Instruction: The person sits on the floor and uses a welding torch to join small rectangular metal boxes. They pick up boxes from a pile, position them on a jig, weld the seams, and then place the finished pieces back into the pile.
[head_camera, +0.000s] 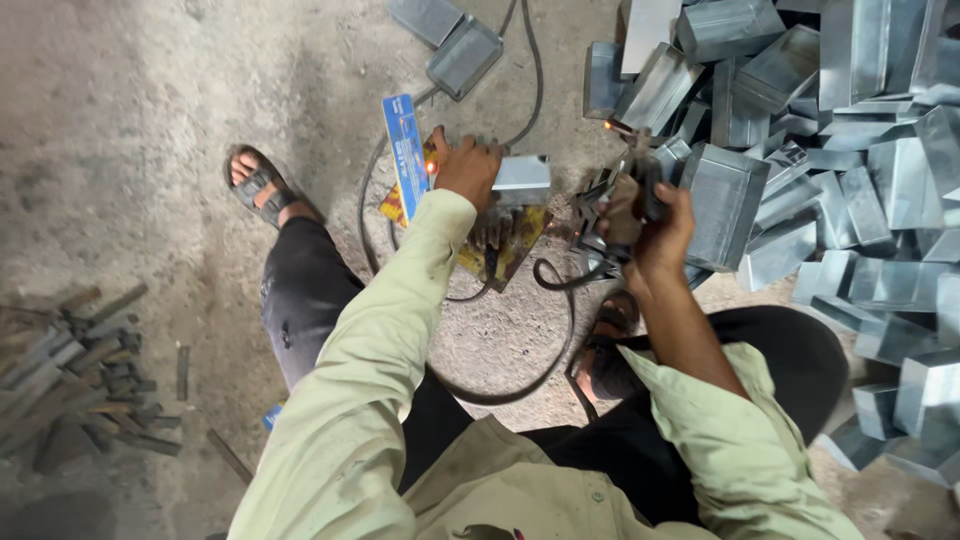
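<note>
My left hand (465, 168) grips a small grey sheet-metal box (522, 180) and holds it over a yellow, scorched work pad (515, 245) on the floor. A glowing orange point shows beside that hand. My right hand (655, 220) is closed around a black welding holder (610, 205), whose tip (608, 127) glows just right of the box. A black cable (545, 360) runs from the holder across the floor between my legs.
A large heap of grey metal boxes (830, 150) fills the right side. Two more boxes (455, 40) lie at the top. A blue flat packet (403, 150) lies left of my hand. Short metal bars (80, 385) are piled at the left. My sandalled feet (258, 185) rest on concrete.
</note>
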